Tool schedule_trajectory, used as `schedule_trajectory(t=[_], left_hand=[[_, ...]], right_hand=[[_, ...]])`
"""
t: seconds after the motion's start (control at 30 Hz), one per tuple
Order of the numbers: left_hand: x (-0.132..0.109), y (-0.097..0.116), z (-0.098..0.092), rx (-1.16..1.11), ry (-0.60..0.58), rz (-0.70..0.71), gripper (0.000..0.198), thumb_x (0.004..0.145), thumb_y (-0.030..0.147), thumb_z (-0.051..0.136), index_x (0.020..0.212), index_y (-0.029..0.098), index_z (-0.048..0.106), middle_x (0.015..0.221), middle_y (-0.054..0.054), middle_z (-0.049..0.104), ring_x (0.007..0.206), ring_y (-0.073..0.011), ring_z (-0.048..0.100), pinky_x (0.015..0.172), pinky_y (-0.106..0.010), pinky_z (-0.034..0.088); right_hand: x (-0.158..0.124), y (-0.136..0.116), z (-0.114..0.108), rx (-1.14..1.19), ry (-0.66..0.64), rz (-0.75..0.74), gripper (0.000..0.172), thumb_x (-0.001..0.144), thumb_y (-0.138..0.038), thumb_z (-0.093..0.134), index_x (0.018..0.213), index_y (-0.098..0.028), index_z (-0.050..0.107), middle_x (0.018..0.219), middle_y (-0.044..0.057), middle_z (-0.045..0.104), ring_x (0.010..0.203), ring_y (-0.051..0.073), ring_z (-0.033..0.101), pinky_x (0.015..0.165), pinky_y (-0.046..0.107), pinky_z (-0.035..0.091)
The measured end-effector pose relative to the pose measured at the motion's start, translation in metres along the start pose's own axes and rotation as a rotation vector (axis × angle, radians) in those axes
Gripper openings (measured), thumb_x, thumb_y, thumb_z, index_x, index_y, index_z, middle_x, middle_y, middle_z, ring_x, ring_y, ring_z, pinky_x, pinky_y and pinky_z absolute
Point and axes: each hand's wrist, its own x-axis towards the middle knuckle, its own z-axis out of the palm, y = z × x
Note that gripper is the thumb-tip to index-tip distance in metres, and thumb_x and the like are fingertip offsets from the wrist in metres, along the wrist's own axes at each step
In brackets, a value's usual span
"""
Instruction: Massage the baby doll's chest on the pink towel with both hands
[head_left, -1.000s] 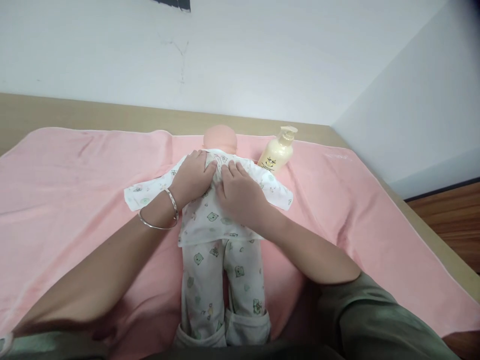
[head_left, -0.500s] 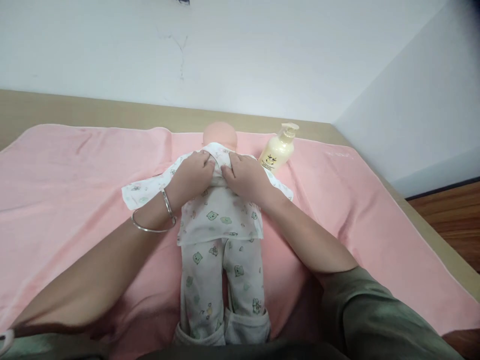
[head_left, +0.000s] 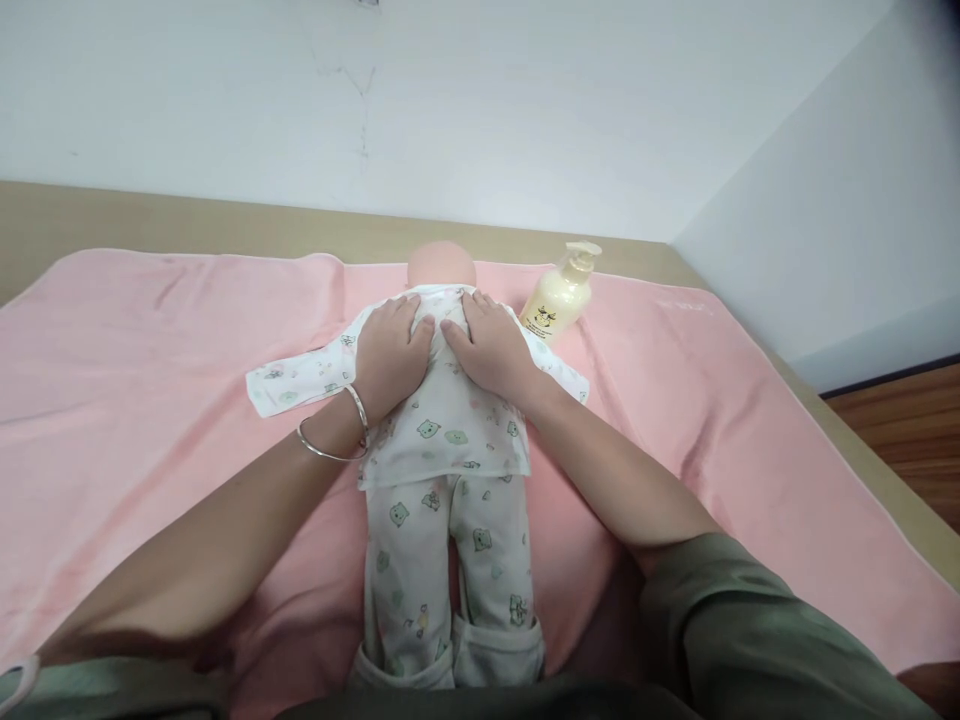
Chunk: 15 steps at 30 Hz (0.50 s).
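A baby doll (head_left: pixel 441 264) lies on a pink blanket, its bald head away from me and no face showing. It wears a white printed top (head_left: pixel 442 440) with the sleeves spread to both sides, and matching trousers (head_left: pixel 409 560). My left hand (head_left: pixel 394 350) rests flat on the upper left of the top, fingers stretched toward the doll's neck. On the upper right, my right hand (head_left: pixel 491 345) lies the same way, its thumb near the left thumb. Neither hand grips anything. Silver bangles circle my left wrist.
A pale yellow pump bottle (head_left: pixel 556 295) leans beside the doll's right-hand sleeve. The pink blanket (head_left: pixel 165 360) covers most of a wooden-coloured surface (head_left: pixel 247 222). White walls rise behind and to the right, with a brown wood panel (head_left: pixel 907 430) at far right.
My fingers have gone from curled and bunching the top's cloth to stretched out flat on it. The cloth near the neck now lies smoother. The bangles have shifted toward my left hand.
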Motion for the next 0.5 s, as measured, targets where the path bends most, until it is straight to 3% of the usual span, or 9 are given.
schedule_trajectory(t=[0.2, 0.37, 0.5], left_hand=[[-0.0010, -0.0028, 0.0026, -0.021, 0.012, -0.011, 0.059, 0.101, 0.038, 0.031, 0.143, 0.009, 0.061, 0.154, -0.017, 0.059, 0.147, -0.0306, 0.052, 0.130, -0.051, 0.035], [0.0000, -0.0044, 0.0028, -0.017, 0.014, -0.003, 0.059, 0.100, 0.038, 0.031, 0.142, 0.009, 0.061, 0.153, -0.017, 0.060, 0.145, -0.0314, 0.053, 0.129, -0.052, 0.037], [0.0014, -0.0088, 0.0021, 0.021, -0.006, 0.064, 0.061, 0.101, 0.041, 0.028, 0.143, 0.009, 0.059, 0.152, -0.018, 0.060, 0.143, -0.0319, 0.054, 0.127, -0.052, 0.039]], right_hand=[[-0.0018, 0.0024, 0.0066, 0.011, 0.039, -0.016, 0.067, 0.105, -0.045, 0.037, 0.156, -0.002, 0.047, 0.165, 0.023, 0.046, 0.156, 0.037, 0.042, 0.131, 0.056, 0.029], [-0.0026, 0.0006, 0.0038, -0.008, 0.019, -0.012, 0.068, 0.105, -0.043, 0.035, 0.156, 0.003, 0.044, 0.166, 0.026, 0.044, 0.157, 0.037, 0.040, 0.132, 0.053, 0.028], [-0.0031, 0.0001, 0.0029, 0.003, 0.023, -0.011, 0.068, 0.105, -0.044, 0.036, 0.156, 0.000, 0.046, 0.165, 0.024, 0.046, 0.156, 0.036, 0.042, 0.132, 0.054, 0.028]])
